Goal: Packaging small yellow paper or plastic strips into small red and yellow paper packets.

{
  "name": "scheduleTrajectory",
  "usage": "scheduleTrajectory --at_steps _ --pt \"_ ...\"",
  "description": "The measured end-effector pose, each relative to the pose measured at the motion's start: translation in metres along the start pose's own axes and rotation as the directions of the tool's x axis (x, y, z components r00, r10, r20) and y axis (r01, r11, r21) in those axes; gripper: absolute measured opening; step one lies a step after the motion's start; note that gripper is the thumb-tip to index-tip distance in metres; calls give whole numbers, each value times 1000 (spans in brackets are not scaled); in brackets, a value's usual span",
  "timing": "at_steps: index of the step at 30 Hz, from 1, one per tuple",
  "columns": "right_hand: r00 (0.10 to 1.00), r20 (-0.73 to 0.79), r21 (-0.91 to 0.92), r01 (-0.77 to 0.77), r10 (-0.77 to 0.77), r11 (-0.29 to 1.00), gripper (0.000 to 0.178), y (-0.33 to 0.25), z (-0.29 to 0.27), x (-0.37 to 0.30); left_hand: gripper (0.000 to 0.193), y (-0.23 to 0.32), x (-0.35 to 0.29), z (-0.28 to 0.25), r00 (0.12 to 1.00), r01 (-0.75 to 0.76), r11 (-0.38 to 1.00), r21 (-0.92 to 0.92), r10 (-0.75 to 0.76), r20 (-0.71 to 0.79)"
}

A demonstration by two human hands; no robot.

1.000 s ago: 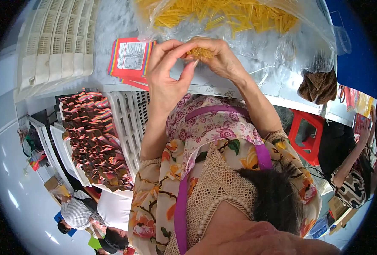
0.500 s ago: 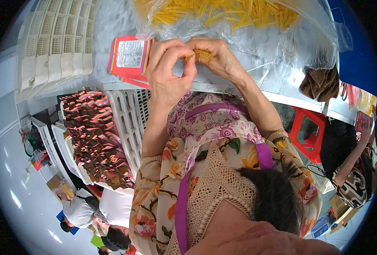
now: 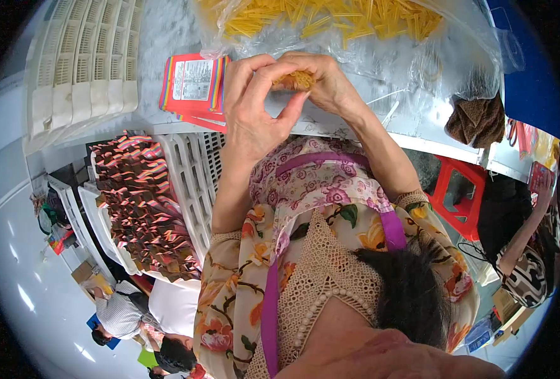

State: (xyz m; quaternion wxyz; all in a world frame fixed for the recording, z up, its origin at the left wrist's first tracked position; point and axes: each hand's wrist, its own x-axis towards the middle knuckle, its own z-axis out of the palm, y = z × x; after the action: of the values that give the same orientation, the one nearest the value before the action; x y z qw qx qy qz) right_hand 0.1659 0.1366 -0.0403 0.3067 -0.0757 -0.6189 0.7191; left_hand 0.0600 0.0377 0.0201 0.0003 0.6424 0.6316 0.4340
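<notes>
Both hands meet over the near side of the table around a small bundle of thin yellow sticks (image 3: 300, 79), whose cut ends face me. My right hand (image 3: 332, 85) is wrapped round the bundle. From the other side, my left hand (image 3: 251, 104) curls its fingers over it, with the thumb reaching below toward the right fingertips. The bundle's far part is hidden by the fingers. Beyond my hands, many loose yellow sticks (image 3: 356, 20) lie on a clear plastic bag (image 3: 444, 60). Beside my left hand sits a stack of red printed packs (image 3: 195, 82) with striped edges.
Stacked cream plastic crates (image 3: 90, 69) stand at the left. Below them, a white crate (image 3: 188, 189) adjoins rows of striped, dark-brown pieces (image 3: 141, 202). A brown cloth (image 3: 476, 123) lies at the table's right edge, above a red stool (image 3: 460, 196). Other people work at lower left.
My left thumb has swung right and away from its fingers, toward the right fingertips. The left fingers now reach further over the bundle, which stays in my right hand.
</notes>
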Motion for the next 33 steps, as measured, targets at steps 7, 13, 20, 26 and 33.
scheduleTrajectory --at_steps 7,13,20,26,33 --pt "999 -24 -124 -29 26 992 23 0 -1 0 37 -3 -1 4 1000 5 999 36 -5 1" --pt "992 -123 -544 -51 -19 837 24 -12 -35 -21 33 -33 -17 -25 955 297 955 -5 -297 0" --pt "932 -157 -951 -55 -325 303 25 -13 -98 -15 33 -100 -58 -49 945 256 772 581 -326 17" --pt "960 135 -987 153 -245 56 21 -1 -92 34 23 -95 -59 -46 937 268 771 578 -348 29" --pt "969 211 -975 201 -127 -91 16 1 -88 40 16 -99 -49 -62 857 472 758 450 -514 -33"
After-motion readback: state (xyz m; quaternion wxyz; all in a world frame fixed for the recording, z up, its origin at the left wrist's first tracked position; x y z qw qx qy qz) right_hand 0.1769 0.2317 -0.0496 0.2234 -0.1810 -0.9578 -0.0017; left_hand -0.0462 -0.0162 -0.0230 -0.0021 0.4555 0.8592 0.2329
